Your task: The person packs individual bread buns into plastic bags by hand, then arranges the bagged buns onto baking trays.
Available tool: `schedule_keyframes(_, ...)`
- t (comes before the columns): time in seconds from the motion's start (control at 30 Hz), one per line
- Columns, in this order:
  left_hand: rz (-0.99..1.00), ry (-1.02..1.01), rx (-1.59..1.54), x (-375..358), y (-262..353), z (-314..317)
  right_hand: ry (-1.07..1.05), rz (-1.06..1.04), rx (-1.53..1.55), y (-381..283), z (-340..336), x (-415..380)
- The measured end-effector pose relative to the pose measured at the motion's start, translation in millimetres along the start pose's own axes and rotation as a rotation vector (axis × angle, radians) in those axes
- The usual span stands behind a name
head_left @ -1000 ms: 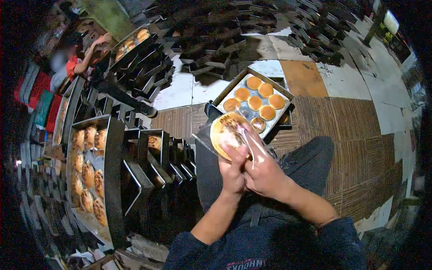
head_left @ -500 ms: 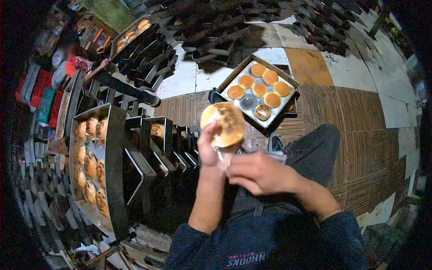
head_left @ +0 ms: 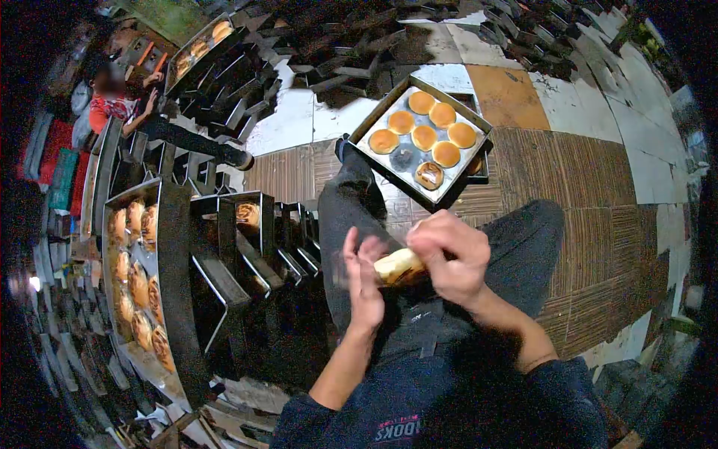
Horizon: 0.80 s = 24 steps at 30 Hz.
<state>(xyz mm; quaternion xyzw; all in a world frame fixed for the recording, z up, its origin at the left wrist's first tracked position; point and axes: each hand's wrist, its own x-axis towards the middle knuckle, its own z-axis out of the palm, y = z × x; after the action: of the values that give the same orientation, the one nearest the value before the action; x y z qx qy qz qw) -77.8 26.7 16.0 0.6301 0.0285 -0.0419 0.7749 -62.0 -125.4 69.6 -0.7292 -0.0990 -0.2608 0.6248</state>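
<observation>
Over my lap a round bun [head_left: 399,267] with a pale side and a browned side is tipped on edge between my hands. My right hand [head_left: 455,258] is closed, its fingers pinched at the right end of the bun. My left hand [head_left: 362,280] stands to the left of the bun, fingers stretched and smeared by motion. Ahead on the floor is a square metal tray [head_left: 380,111] of golden buns [head_left: 424,138]. One bun [head_left: 429,176] at its near corner shows dark markings.
A deep metal tray [head_left: 176,292] of dark-streaked, wrapped-looking buns [head_left: 139,284] stands at my left. More metal trays [head_left: 221,280] are stacked beside it. Another person [head_left: 112,105] sits at the far left near a further tray of buns [head_left: 196,52]. Striped tiles [head_left: 591,247] cover the floor.
The bun has come down from upright in my left hand to tipped in my right. My left hand has let go and its fingers have spread. The other person's hands have moved.
</observation>
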Motion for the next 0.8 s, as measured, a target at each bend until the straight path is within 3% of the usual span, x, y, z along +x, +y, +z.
schedule_keyframes(0.03,-0.001,0.001,0.0,1.6,-3.9,-6.4,-0.001,0.001,0.0,1.6,2.5,-6.0)
schedule_keyframes(0.1,0.371,-0.027,0.012,6.1,-4.2,-27.5,0.137,0.445,0.243,8.5,7.1,-16.4)
schedule_keyframes(0.13,0.523,-0.037,0.25,12.7,18.2,-30.7,0.126,0.455,0.243,5.8,6.1,-13.9)
schedule_keyframes(0.23,0.723,0.183,0.446,18.6,42.4,-49.9,-0.145,0.075,-0.128,-18.2,-4.5,18.3)
schedule_keyframes(0.27,0.808,0.218,0.478,18.2,55.6,-52.7,-0.164,-0.138,-0.309,-24.6,-8.7,30.6)
schedule_keyframes(0.33,0.983,0.281,0.523,26.0,49.8,-66.4,-0.083,-0.303,-0.238,-1.4,-0.8,20.8)
schedule_keyframes(0.4,0.815,0.304,0.739,39.3,24.6,-84.9,-0.111,-0.087,-0.271,53.8,27.3,15.5)
schedule_keyframes(0.43,0.785,0.276,0.787,45.6,13.6,-92.4,-0.095,0.27,0.05,74.7,37.2,3.8)
schedule_keyframes(0.47,0.809,0.273,0.793,49.8,6.0,-97.2,-0.097,0.261,0.053,78.8,39.2,2.3)
schedule_keyframes(0.53,0.696,0.313,0.685,40.5,-3.2,-100.3,-0.191,0.012,-0.019,80.8,39.3,-4.2)
schedule_keyframes(0.6,0.689,0.313,0.689,39.4,-6.6,-99.7,-0.162,0.015,-0.06,78.5,44.7,-3.0)
schedule_keyframes(0.7,0.763,0.243,0.682,56.7,-11.0,-86.6,-0.147,-0.19,-0.185,85.6,59.1,15.4)
schedule_keyframes(0.73,0.826,0.258,0.668,70.1,-9.4,-75.4,-0.107,-0.205,-0.119,93.1,79.2,22.7)
schedule_keyframes(0.8,0.786,0.381,0.776,95.0,-5.5,-68.7,-0.077,-0.177,-0.294,109.4,91.3,46.4)
